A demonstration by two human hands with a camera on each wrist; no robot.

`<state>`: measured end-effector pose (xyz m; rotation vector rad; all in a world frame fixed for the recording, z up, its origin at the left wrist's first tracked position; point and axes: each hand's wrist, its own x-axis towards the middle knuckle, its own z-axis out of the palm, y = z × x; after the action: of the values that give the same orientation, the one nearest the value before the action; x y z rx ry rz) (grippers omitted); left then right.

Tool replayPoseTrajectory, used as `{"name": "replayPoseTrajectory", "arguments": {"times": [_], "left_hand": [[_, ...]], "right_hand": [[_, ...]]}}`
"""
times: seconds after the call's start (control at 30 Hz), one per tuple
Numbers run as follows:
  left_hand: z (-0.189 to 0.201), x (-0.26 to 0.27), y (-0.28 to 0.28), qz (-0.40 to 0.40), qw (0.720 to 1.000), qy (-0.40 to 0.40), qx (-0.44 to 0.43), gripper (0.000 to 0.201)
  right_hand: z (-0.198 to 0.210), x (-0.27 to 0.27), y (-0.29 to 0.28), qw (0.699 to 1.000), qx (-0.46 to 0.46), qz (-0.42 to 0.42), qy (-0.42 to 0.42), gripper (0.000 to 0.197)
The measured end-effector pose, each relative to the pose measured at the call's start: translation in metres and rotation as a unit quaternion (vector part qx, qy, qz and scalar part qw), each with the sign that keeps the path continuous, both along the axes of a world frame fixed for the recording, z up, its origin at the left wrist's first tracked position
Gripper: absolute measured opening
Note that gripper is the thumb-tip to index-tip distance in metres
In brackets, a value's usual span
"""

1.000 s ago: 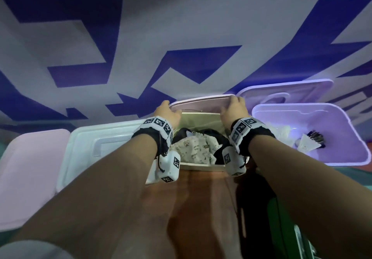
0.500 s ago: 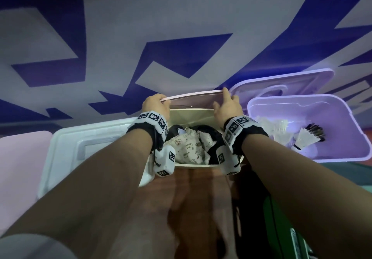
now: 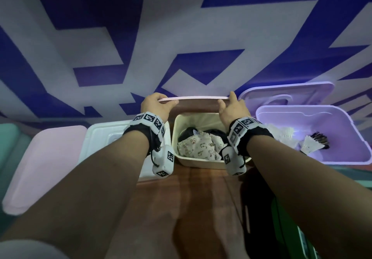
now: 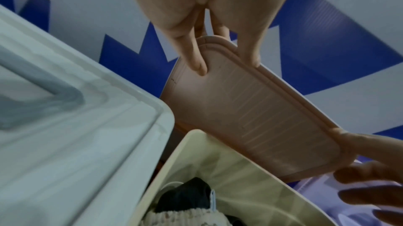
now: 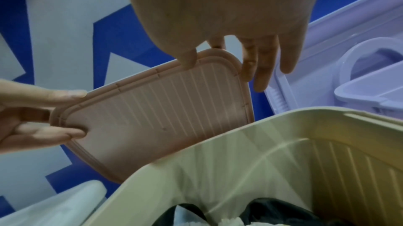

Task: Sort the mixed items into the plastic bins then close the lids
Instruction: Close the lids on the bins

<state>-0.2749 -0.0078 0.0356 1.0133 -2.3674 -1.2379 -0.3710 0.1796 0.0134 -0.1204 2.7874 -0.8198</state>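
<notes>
While the flat pink plastic lid is being held level above and behind the open cream plastic bin, both hands are gripping it: the left hand is pinching the left end between thumb and fingers, and the right hand is pinching the right corner with its thumb underneath. The bin is sitting on the brown wooden tabletop, with a patterned cloth pouch and dark fabric lying inside. To seat the lid well, it should be brought forward and kept level — edges lined up over the rim before pressing down evenly. Compared with half a second ago, the lid is sitting higher and flatter, now edge-on to the head camera.
</notes>
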Motion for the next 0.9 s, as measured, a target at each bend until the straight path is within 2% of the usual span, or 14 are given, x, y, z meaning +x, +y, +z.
{"name": "replayPoseTrajectory", "arguments": {"times": [0.2,0.3,0.47,0.6,0.77,0.9], "left_hand": [[0.014,0.023,0.007,0.002,1.000,-0.001,0.016,0.040],[0.014,0.032,0.016,-0.013,1.000,-0.013,0.017,0.043],[0.004,0.042,0.034,-0.068,0.995,-0.065,0.034,0.028],[-0.011,0.050,0.046,-0.109,0.987,-0.107,0.040,0.009],[-0.037,0.056,0.058,-0.158,0.970,-0.182,0.027,0.047],[-0.050,0.057,0.067,-0.175,0.961,-0.211,-0.025,0.051]], "right_hand": [[0.022,0.026,0.013,0.997,-0.076,-0.022,0.010,0.038],[0.028,0.039,0.027,0.996,-0.076,-0.034,0.020,0.036],[0.021,0.058,0.046,0.993,-0.044,-0.108,0.032,0.038],[0.010,0.075,0.060,0.990,-0.003,-0.138,-0.012,0.032],[-0.012,0.090,0.072,0.988,0.077,-0.111,-0.073,0.041],[-0.027,0.094,0.073,0.983,0.096,-0.119,-0.099,0.047]]}}
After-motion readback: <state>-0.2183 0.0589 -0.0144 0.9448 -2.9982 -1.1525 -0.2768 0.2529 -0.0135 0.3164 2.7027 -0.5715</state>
